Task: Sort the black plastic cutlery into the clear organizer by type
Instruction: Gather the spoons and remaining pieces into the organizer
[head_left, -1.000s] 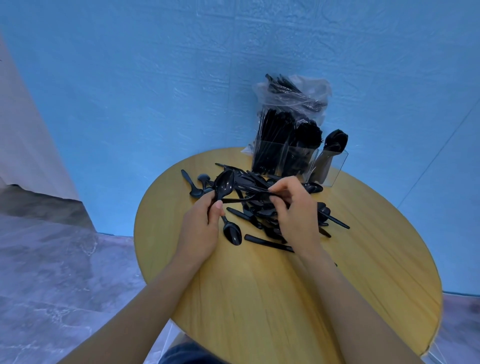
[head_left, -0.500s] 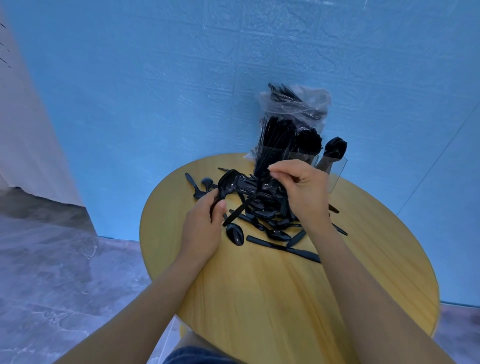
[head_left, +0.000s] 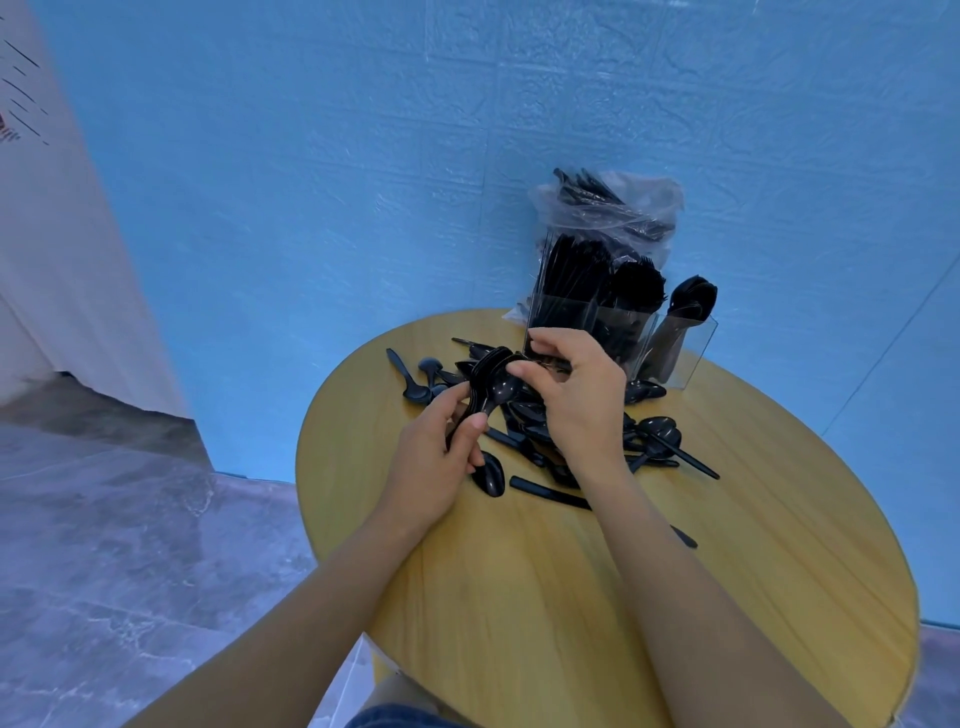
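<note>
My left hand grips stacked spoons by the handles; right hand fingers pinch the top bowl (above the tabletop pile).

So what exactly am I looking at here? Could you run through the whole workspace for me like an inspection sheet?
Surface: round wooden table, set against a blue wall.
Job's things: clear organizer at the far edge, its compartments holding upright black cutlery; loose cutlery pile in front of it.
Clutter: plastic bag of more cutlery behind the organizer.
Hands: left hand grips a stack of spoons by the handles; right hand pinches at the stack's bowls.
Cables: nothing seen.
Surroundings: grey marbled floor, pale wall at left.
</note>
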